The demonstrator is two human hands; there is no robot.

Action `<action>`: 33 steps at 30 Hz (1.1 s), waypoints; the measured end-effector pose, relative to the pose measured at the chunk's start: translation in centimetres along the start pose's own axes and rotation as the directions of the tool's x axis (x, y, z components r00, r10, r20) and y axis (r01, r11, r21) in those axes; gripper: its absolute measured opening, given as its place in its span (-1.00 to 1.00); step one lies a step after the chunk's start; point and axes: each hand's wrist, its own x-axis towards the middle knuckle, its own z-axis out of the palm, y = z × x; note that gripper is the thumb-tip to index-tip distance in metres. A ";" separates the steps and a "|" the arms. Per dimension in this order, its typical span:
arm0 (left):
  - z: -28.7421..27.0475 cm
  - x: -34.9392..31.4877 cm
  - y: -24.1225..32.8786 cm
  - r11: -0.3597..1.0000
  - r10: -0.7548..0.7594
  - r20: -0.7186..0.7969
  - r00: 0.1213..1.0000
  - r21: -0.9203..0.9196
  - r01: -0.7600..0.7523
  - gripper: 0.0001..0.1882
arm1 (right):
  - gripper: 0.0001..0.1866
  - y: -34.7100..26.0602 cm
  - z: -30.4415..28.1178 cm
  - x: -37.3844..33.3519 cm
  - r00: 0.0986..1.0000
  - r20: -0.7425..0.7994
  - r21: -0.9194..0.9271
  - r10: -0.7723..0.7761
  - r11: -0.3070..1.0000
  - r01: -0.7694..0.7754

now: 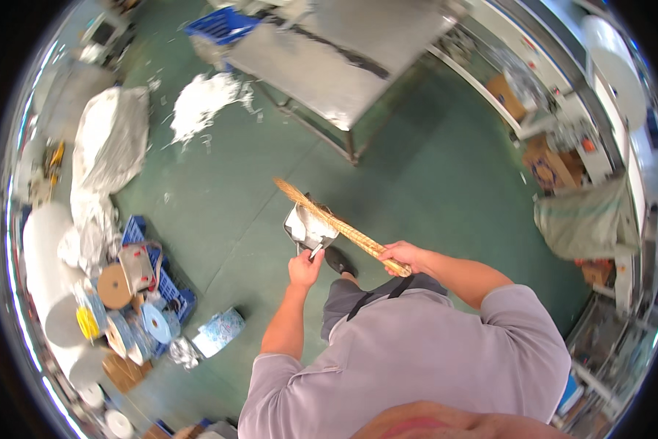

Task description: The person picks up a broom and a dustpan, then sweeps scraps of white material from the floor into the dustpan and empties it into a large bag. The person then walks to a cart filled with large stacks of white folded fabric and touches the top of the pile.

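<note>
My right hand is wrapped round the straw-coloured handle of a broom, close to its top end. The broom slants away to the left, its bristle tip pointing toward the floor. In my left hand is the handle of a dustpan, gripped in front of my body. White scraps lie in the pan. The broom crosses over the pan's far right part and hides some of it. Whether the two touch, I cannot tell.
A metal-topped table stands ahead, with a blue crate at its left. White scraps form a heap on the green floor. Rolls and a blue basket crowd the left side; a draped sack and machines line the right.
</note>
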 end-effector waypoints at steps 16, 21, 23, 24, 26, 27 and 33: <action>-20.1 9.2 -24.9 0.727 -0.635 -0.485 0.602 -0.639 0.251 -0.38 | -0.53 -18.0 21.6 10.0 0.897 -0.170 -0.517 -0.407 0.812 0.271; -21.8 18.1 -29.6 0.668 -0.695 -0.471 0.544 -0.702 0.247 -0.40 | -0.74 -27.5 20.2 20.4 0.864 -0.403 -0.191 -0.303 0.951 0.244; -22.9 22.0 -30.9 0.586 -0.726 -0.398 0.561 -0.784 0.203 -0.43 | -0.81 -32.0 17.7 28.3 0.833 -0.486 -0.032 -0.266 0.957 0.287; -23.9 23.7 -31.6 0.545 -0.740 -0.352 0.574 -0.813 0.204 -0.44 | -0.80 -35.2 16.8 33.1 0.778 -0.596 0.120 -0.201 0.935 0.333; -25.0 28.6 -33.9 0.502 -0.752 -0.272 0.600 -0.826 0.255 -0.48 | -0.75 -45.1 14.4 45.0 0.689 -0.716 0.291 -0.109 0.851 0.437; -26.3 31.1 -33.8 0.480 -0.755 -0.240 0.610 -0.836 0.265 -0.49 | -0.75 -48.6 12.9 49.8 0.700 -0.712 0.389 -0.062 0.795 0.466; -32.3 44.1 -35.3 0.555 -0.712 -0.138 0.688 -0.711 0.432 -0.53 | -0.67 -66.2 14.6 64.6 0.813 -0.581 0.632 -0.046 0.604 0.485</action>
